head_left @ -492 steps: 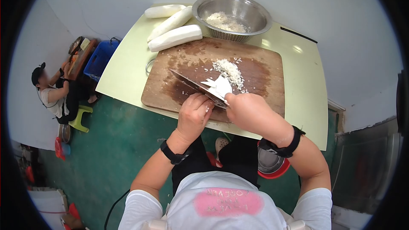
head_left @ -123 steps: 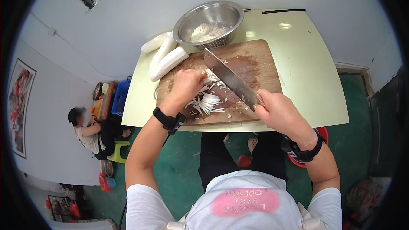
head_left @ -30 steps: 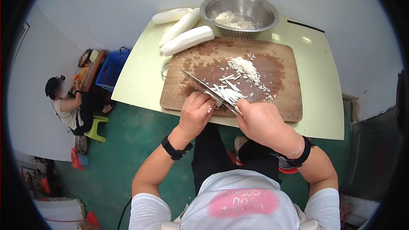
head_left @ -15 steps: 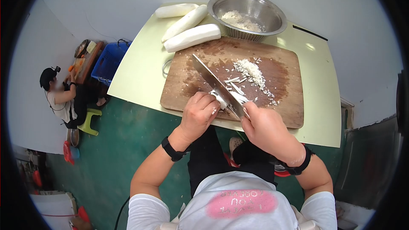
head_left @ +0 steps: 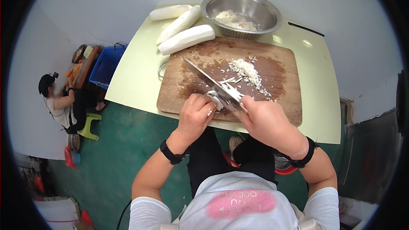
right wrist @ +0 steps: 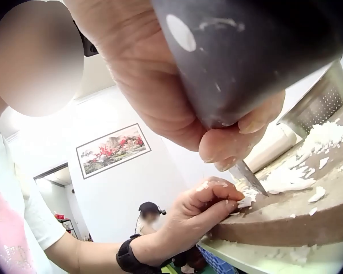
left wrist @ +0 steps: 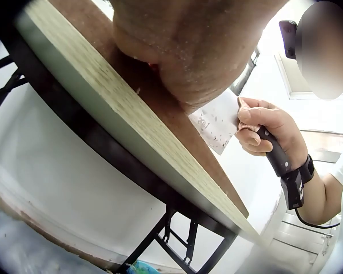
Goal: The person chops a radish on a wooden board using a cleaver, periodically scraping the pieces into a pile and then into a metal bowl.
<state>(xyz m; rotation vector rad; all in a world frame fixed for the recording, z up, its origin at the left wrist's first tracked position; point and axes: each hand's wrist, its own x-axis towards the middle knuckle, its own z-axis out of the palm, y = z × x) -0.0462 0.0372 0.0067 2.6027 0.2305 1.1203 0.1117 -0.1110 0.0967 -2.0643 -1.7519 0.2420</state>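
Note:
In the head view the right hand (head_left: 268, 121) grips the handle of a cleaver (head_left: 208, 78), whose blade slants across the front of a wooden cutting board (head_left: 179, 64). Curled fingers of the left hand (head_left: 196, 115) hold a small white radish piece (head_left: 216, 101) against the board, just left of the blade. White strips (head_left: 232, 90) lie along the blade's right side, with a heap of finely chopped bits (head_left: 246, 71) behind them. The right wrist view shows the left hand (right wrist: 200, 214) close beside the blade (right wrist: 251, 180).
Several peeled radishes (head_left: 187, 39) lie behind the board, beside a steel colander (head_left: 270, 23) holding chopped white bits. A metal ring (head_left: 160, 70) sits by the board's left edge. At the far left a person in a black cap sits near a blue basket (head_left: 106, 66).
The cleaver has shifted slightly against the radish piece, and its blade has tilted since half a second ago. Both hands keep their grips. Earlier, the blade was over the board's middle, near the chopped bits.

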